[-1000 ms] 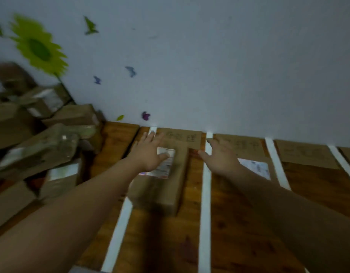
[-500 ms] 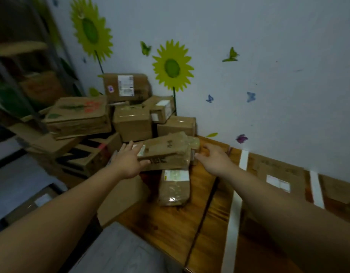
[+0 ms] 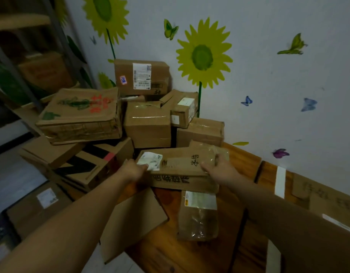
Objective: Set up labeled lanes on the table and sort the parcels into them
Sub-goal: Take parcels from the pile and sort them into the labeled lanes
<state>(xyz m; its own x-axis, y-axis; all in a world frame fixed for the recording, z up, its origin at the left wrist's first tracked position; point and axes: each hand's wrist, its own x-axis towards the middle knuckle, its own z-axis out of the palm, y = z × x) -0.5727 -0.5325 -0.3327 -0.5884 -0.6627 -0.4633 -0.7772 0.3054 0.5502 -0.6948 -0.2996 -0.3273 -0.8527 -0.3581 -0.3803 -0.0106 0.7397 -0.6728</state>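
- Parcel (image 3: 182,166) is held at the front of the pile (image 3: 146,125), at the desk's (image 3: 189,253) left corner, over the far end of a bagged parcel (image 3: 197,215).
- Its left end is gripped by the left hand (image 3: 133,171), and its right end by the right hand (image 3: 219,168), thumb on top.
- The pile just behind could be dragged down if it is pulled out flat.
- The bagged parcel may be swept off the desk edge.
- Lane tape (image 3: 279,182) is seen to the right; if the label (image 3: 152,161) is misread, the wrong slot would be chosen.
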